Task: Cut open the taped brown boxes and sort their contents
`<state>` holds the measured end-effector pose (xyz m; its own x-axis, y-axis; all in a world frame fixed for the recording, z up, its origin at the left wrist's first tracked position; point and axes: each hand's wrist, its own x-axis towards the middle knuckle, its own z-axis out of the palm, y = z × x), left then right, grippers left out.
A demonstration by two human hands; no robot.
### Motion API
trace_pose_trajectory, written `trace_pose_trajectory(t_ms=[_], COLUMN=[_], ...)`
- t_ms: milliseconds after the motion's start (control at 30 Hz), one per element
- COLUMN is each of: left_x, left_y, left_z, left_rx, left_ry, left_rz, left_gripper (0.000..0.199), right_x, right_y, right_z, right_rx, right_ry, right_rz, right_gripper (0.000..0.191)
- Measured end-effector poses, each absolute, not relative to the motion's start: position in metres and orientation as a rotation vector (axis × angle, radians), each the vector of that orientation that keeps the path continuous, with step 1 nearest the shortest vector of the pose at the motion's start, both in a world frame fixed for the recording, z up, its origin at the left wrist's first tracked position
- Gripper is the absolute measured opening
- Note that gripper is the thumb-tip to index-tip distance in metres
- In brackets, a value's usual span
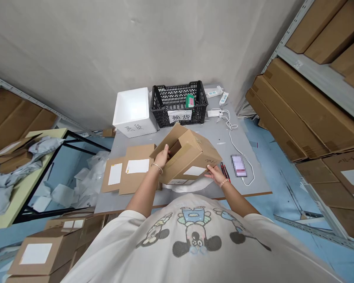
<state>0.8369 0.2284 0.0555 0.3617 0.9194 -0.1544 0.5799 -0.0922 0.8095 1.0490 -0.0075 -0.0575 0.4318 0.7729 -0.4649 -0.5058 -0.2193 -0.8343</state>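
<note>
Brown corrugated cardboard box point(193, 155) tilted, open flaps up, held by both hands over the grey table top point(120, 147) in the head view. Left hand point(162, 155) at the box opening, fingers point(166, 148) curled over the cut edge and dipping inside, so hooked on the cardboard. Right hand point(214, 175) at the box's near corner, fingers point(209, 169) spread and pressed against the cardboard; thumb unclear, cannot tell if it pinches. Lower box edge just above a white plastic sheet point(179, 186); cannot tell if touching.

Left of the box: flat brown cardboard blank point(126, 169) with two white label patches point(137, 166), lying on the table. Behind the box: black plastic mesh crate point(178, 104) holding a small green carton point(189, 101), white paper sign with Chinese characters point(179, 116) on its front, and white foam box point(132, 112) beside the crate. Right of the box: black-and-red pens point(225, 171) just past the right hand, pixelated phone point(238, 166), white charger point(214, 113) with white cable point(230, 125). Further right of the box: grey metal shelf point(295, 59) stacked with flat brown cartons point(301, 110). Near the person's white cartoon-print T-shirt point(194, 236), front left of the box: labelled brown cartons point(44, 251).
</note>
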Motion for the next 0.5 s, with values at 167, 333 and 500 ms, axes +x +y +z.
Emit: trace_pose_trajectory(t_ms=[167,333,500], left_x=[0.832,0.844,0.857], left_y=[0.227,0.227,0.216], left_z=[0.058,0.051,0.044], left_rx=[2.077,2.237,2.214], left_ry=[1.293,1.228,1.105], left_rz=[1.122,0.811,0.504], left_gripper=[0.057,0.054,0.038], right_x=[1.047,1.042,1.03], right_y=[-0.006,-0.006,0.01], right_z=[-0.054,-0.052,-0.039], right_rx=[-1.338,-1.338,-1.405], right_ry=[-0.271,-0.245,-0.249], right_rz=[1.197,1.173,1.07], right_gripper=[0.046,0.047,0.053])
